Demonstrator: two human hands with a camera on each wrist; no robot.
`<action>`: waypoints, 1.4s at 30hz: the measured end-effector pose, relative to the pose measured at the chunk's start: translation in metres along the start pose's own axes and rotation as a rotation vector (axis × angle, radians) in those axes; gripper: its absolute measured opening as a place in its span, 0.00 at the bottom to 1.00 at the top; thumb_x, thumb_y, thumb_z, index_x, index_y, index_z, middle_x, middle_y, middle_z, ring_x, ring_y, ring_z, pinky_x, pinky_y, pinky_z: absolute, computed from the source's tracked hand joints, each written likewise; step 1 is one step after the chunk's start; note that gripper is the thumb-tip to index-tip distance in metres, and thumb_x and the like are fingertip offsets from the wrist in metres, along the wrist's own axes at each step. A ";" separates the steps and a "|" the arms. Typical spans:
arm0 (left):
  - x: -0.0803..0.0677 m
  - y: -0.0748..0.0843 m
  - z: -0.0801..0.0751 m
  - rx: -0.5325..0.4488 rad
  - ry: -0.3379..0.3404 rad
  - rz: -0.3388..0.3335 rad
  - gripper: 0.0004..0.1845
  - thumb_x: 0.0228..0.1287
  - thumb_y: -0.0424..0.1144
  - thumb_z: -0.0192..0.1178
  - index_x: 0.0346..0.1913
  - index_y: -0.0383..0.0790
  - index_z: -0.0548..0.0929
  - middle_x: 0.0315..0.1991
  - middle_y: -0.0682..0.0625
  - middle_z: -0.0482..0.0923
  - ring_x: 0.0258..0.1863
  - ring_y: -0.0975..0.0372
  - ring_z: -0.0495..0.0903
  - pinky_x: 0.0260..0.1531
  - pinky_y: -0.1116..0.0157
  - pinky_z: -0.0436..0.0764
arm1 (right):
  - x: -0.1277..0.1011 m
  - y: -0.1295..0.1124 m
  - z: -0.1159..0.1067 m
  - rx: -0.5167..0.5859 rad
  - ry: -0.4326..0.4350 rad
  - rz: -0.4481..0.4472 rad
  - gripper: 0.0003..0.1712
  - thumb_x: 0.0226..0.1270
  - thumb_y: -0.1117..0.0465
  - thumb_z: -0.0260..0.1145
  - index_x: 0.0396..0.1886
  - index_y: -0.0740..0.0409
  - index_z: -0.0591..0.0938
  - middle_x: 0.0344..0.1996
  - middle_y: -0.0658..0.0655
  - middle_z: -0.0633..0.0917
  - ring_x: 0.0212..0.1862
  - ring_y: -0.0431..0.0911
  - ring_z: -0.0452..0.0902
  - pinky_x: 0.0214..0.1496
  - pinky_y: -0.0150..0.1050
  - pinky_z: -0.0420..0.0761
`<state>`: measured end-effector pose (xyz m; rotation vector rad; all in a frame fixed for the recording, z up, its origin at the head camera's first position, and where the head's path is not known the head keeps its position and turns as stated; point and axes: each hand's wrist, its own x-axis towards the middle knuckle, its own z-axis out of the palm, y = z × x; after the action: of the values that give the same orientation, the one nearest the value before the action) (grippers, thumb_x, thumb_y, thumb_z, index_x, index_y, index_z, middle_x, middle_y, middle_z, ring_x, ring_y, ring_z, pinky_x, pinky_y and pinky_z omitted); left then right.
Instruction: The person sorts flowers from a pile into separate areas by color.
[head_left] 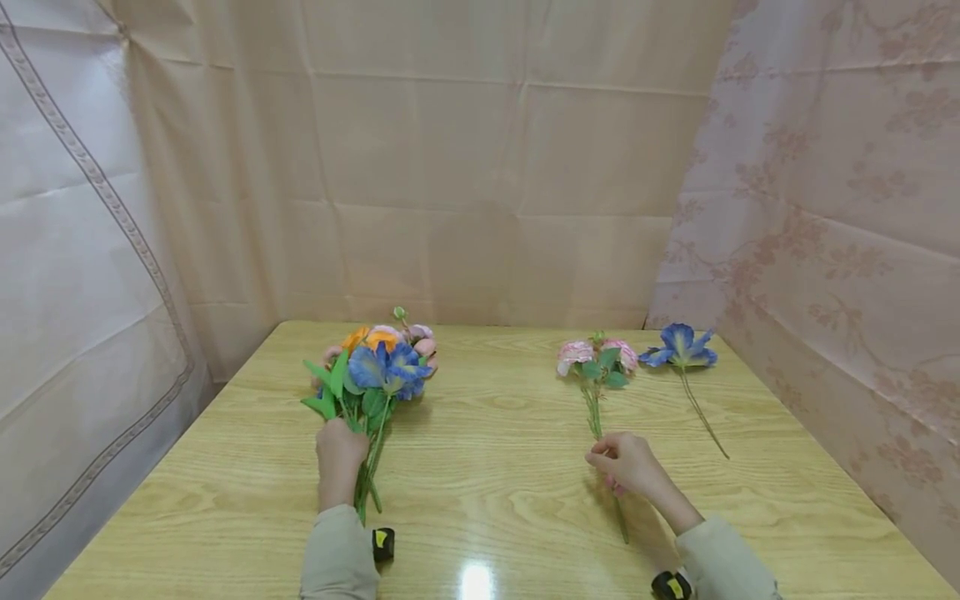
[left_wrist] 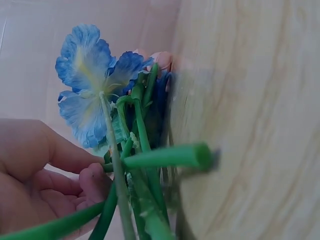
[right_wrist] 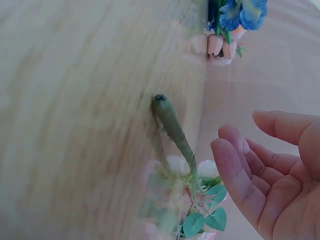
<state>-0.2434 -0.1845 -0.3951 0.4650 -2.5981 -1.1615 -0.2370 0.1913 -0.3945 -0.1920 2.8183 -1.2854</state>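
Nearest, on the wooden table [head_left: 495, 467]: left hand [head_left: 339, 454] wrapped around the stems of the mixed bouquet [head_left: 378, 362], fingers curled on the green stalks; blooms point toward the table's far edge, blue flower on top, orange and pink heads beyond it. Right of the bouquet, right hand [head_left: 626, 462] sits over the lower stem of the pink flower sprig [head_left: 596, 358]. Wrist view shows those fingers relaxed and spread, stem just beside the palm, not gripped. Sprig lies flat on the table, pink heads at its far end. Further right of the sprig, apart from it, a single blue flower [head_left: 681, 346] lies flat near the table's far right corner.
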 end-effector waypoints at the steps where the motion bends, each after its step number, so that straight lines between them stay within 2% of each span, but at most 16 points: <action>1: 0.000 0.000 0.000 -0.010 -0.002 -0.003 0.13 0.46 0.23 0.48 0.14 0.39 0.61 0.15 0.47 0.60 0.17 0.55 0.64 0.15 0.63 0.65 | 0.000 0.000 0.000 0.002 -0.003 0.000 0.06 0.59 0.67 0.61 0.32 0.67 0.79 0.16 0.56 0.75 0.14 0.43 0.70 0.16 0.39 0.75; 7: 0.001 0.003 -0.002 -0.056 0.011 0.000 0.12 0.48 0.24 0.44 0.13 0.40 0.60 0.14 0.48 0.58 0.16 0.57 0.62 0.14 0.64 0.63 | 0.000 -0.001 0.001 -0.005 -0.011 -0.010 0.06 0.59 0.66 0.61 0.33 0.67 0.79 0.16 0.56 0.75 0.13 0.43 0.70 0.15 0.39 0.74; 11: 0.000 0.010 -0.004 -0.065 0.079 0.031 0.13 0.51 0.25 0.44 0.13 0.40 0.60 0.13 0.49 0.55 0.15 0.58 0.59 0.14 0.64 0.61 | 0.000 -0.002 0.001 -0.014 -0.017 -0.035 0.07 0.58 0.66 0.61 0.33 0.67 0.79 0.15 0.56 0.75 0.13 0.43 0.70 0.14 0.38 0.73; 13: -0.002 0.016 -0.005 -0.074 0.127 0.058 0.12 0.52 0.26 0.46 0.14 0.36 0.63 0.14 0.46 0.60 0.17 0.54 0.63 0.17 0.61 0.64 | -0.001 -0.003 0.001 -0.016 -0.024 -0.054 0.07 0.58 0.66 0.61 0.33 0.68 0.79 0.14 0.56 0.75 0.13 0.44 0.70 0.14 0.38 0.73; 15: -0.005 0.023 -0.007 -0.089 0.154 0.082 0.09 0.54 0.27 0.48 0.19 0.31 0.68 0.19 0.40 0.68 0.23 0.50 0.69 0.21 0.57 0.69 | -0.001 -0.003 0.001 -0.010 -0.031 -0.070 0.07 0.59 0.67 0.61 0.33 0.69 0.79 0.13 0.56 0.75 0.12 0.44 0.70 0.13 0.37 0.72; 17: -0.008 0.029 -0.009 -0.108 0.157 0.096 0.05 0.56 0.27 0.49 0.28 0.26 0.73 0.27 0.34 0.75 0.32 0.45 0.74 0.30 0.53 0.72 | -0.001 -0.004 0.001 -0.009 -0.031 -0.083 0.08 0.59 0.67 0.61 0.34 0.69 0.79 0.13 0.56 0.74 0.12 0.44 0.69 0.13 0.35 0.71; 19: -0.011 0.036 -0.010 -0.122 0.139 0.103 0.09 0.57 0.28 0.49 0.37 0.22 0.74 0.35 0.31 0.76 0.39 0.42 0.74 0.36 0.51 0.72 | 0.000 -0.005 0.002 -0.005 -0.031 -0.091 0.08 0.59 0.67 0.61 0.34 0.70 0.78 0.13 0.56 0.74 0.12 0.44 0.69 0.13 0.34 0.71; 22: -0.014 0.043 -0.012 -0.125 0.104 0.101 0.13 0.58 0.28 0.49 0.44 0.20 0.72 0.39 0.30 0.75 0.42 0.42 0.73 0.40 0.51 0.72 | 0.000 -0.006 0.003 -0.007 -0.023 -0.098 0.08 0.58 0.67 0.61 0.33 0.70 0.78 0.14 0.56 0.75 0.13 0.45 0.70 0.14 0.36 0.72; 28: -0.020 0.054 -0.014 -0.104 0.114 0.131 0.11 0.57 0.27 0.52 0.42 0.22 0.73 0.34 0.33 0.75 0.37 0.45 0.74 0.36 0.53 0.73 | 0.000 -0.008 0.005 -0.011 -0.023 -0.104 0.07 0.58 0.67 0.61 0.33 0.70 0.79 0.14 0.56 0.75 0.14 0.47 0.72 0.15 0.40 0.74; 33: -0.024 0.062 -0.010 -0.081 0.114 0.201 0.09 0.56 0.27 0.55 0.38 0.24 0.74 0.28 0.38 0.74 0.31 0.49 0.74 0.33 0.55 0.72 | 0.000 -0.011 0.008 -0.011 -0.037 -0.123 0.08 0.58 0.67 0.61 0.34 0.70 0.79 0.15 0.56 0.75 0.14 0.46 0.71 0.13 0.34 0.71; 37: -0.029 0.069 -0.004 -0.111 0.087 0.269 0.07 0.55 0.27 0.58 0.36 0.25 0.75 0.26 0.41 0.75 0.27 0.52 0.74 0.28 0.58 0.73 | 0.000 -0.015 0.011 -0.005 -0.057 -0.172 0.09 0.59 0.66 0.61 0.34 0.71 0.79 0.16 0.56 0.77 0.15 0.44 0.71 0.14 0.32 0.71; 42: -0.036 0.079 0.005 -0.167 0.021 0.337 0.04 0.53 0.25 0.59 0.31 0.27 0.75 0.23 0.44 0.76 0.20 0.58 0.76 0.20 0.64 0.74 | -0.001 -0.021 0.015 0.009 -0.100 -0.265 0.09 0.59 0.66 0.61 0.34 0.72 0.78 0.18 0.58 0.78 0.16 0.47 0.72 0.15 0.33 0.72</action>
<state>-0.2270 -0.1171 -0.3425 0.0029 -2.4117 -1.2293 -0.2323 0.1672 -0.3885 -0.6291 2.7718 -1.2912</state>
